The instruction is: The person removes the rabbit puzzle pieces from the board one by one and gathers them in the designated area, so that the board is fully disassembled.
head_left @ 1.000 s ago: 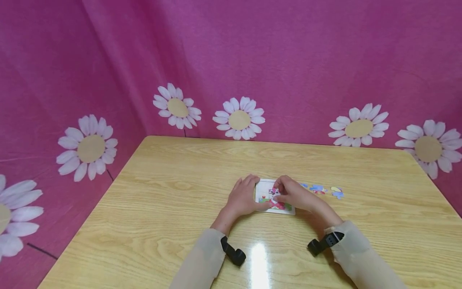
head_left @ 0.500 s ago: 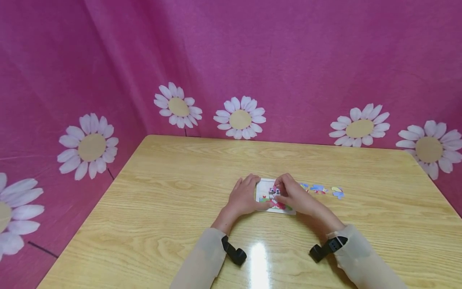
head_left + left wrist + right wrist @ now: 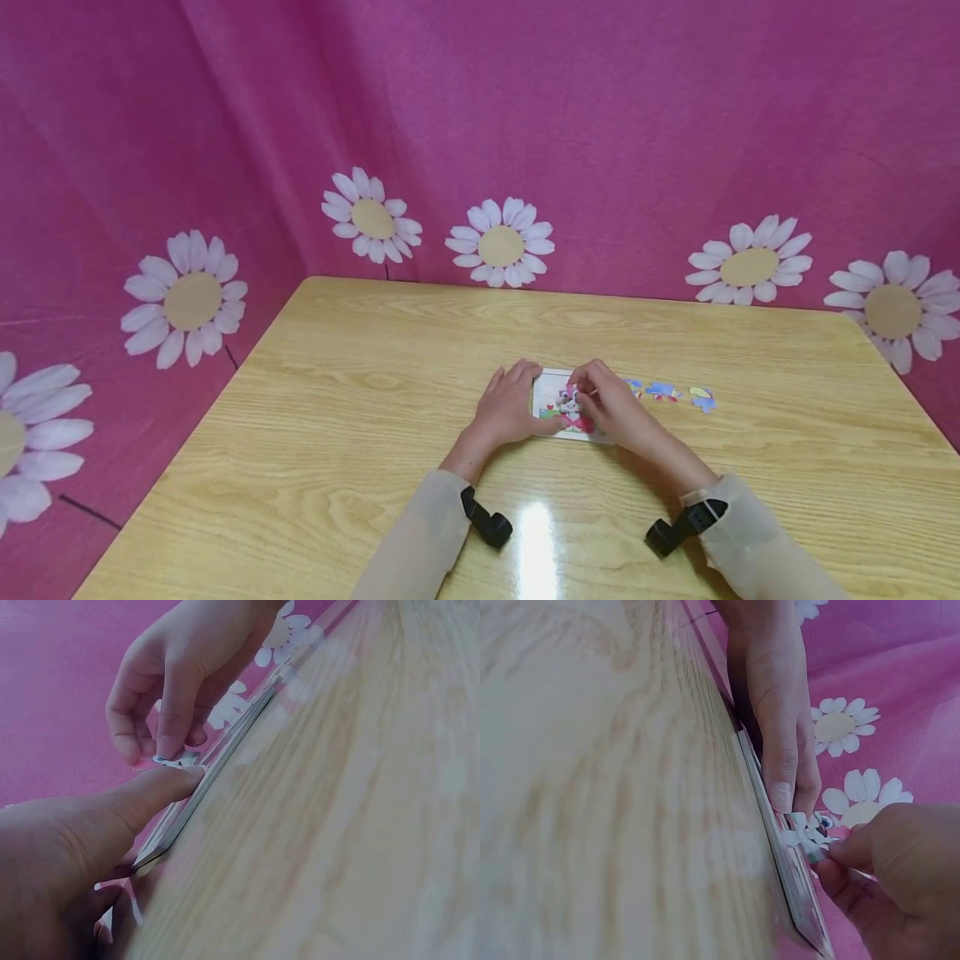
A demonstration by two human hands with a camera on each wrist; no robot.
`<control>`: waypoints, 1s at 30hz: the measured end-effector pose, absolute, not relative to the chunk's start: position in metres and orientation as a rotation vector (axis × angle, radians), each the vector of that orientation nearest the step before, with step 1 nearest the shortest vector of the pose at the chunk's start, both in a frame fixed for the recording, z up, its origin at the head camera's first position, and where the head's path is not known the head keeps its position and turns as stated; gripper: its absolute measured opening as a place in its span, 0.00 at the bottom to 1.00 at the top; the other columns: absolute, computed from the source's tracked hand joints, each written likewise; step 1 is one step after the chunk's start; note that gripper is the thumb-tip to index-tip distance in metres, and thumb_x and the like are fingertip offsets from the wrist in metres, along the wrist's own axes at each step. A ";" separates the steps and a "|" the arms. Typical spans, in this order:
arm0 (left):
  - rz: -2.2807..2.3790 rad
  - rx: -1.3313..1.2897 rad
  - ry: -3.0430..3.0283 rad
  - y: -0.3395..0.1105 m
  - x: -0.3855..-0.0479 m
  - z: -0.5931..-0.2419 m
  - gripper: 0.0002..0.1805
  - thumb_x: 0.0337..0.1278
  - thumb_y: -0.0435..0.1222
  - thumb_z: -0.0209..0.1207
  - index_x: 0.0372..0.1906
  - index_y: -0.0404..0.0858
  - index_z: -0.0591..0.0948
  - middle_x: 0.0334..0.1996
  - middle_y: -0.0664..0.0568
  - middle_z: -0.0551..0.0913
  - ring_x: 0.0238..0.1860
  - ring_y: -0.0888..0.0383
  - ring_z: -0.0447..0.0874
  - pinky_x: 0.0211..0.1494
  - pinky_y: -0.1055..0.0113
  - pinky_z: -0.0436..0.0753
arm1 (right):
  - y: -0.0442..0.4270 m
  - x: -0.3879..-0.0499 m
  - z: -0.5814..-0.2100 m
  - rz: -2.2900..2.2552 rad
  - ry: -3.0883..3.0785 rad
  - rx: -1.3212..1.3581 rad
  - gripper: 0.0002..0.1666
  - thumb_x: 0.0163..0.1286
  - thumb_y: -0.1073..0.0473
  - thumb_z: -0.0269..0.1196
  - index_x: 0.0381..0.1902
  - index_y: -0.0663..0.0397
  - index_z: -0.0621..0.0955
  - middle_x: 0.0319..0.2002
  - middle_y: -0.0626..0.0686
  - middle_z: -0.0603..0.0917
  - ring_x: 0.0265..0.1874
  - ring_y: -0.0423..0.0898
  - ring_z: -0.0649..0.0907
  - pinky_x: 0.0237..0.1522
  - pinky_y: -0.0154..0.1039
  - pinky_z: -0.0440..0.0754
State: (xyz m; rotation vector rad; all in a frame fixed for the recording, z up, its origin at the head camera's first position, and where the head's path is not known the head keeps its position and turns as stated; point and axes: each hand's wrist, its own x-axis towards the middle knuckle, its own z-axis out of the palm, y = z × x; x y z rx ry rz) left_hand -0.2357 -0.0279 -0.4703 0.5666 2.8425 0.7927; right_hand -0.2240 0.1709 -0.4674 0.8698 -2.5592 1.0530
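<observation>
A small white-framed jigsaw puzzle board (image 3: 551, 379) lies on the table, with part of a pink cartoon animal picture on it. My left hand (image 3: 506, 410) rests along the board's left side, its fingertips at the far left corner. The left thumb (image 3: 169, 785) lies extended over the near edge. Over the board, my right hand (image 3: 618, 410) pinches a puzzle piece (image 3: 817, 829) between thumb and fingers. This piece shows an eye of the animal and appears slightly tilted. The right fingers cover part of the picture.
Several loose puzzle pieces (image 3: 664, 391) in blue, yellow and red lie just right of the board. The wooden table (image 3: 375, 375) runs back to a pink cloth (image 3: 600, 125) with printed daisies. Each wrist carries a black strapped camera (image 3: 495, 530).
The right hand stays over the board with the puzzle piece, its thumb shifting slightly away and closer to the fingers. The left hand keeps its place on the board.
</observation>
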 end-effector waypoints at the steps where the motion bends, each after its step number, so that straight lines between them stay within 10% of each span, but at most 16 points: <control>1: 0.796 0.564 2.840 -0.028 -0.236 -0.470 0.50 0.48 0.62 0.65 0.72 0.41 0.64 0.73 0.52 0.64 0.75 0.56 0.58 0.83 0.55 0.48 | 0.171 -0.224 -0.468 1.058 -2.544 0.855 0.12 0.62 0.79 0.60 0.41 0.64 0.74 0.36 0.55 0.77 0.34 0.47 0.83 0.36 0.35 0.86; 30: 0.776 0.570 2.844 -0.028 -0.235 -0.470 0.51 0.48 0.63 0.64 0.73 0.42 0.63 0.74 0.53 0.62 0.79 0.56 0.52 0.83 0.56 0.47 | 0.233 -0.202 -0.463 0.994 -2.590 0.554 0.12 0.61 0.76 0.63 0.41 0.63 0.77 0.35 0.55 0.79 0.32 0.30 0.75 0.30 0.27 0.79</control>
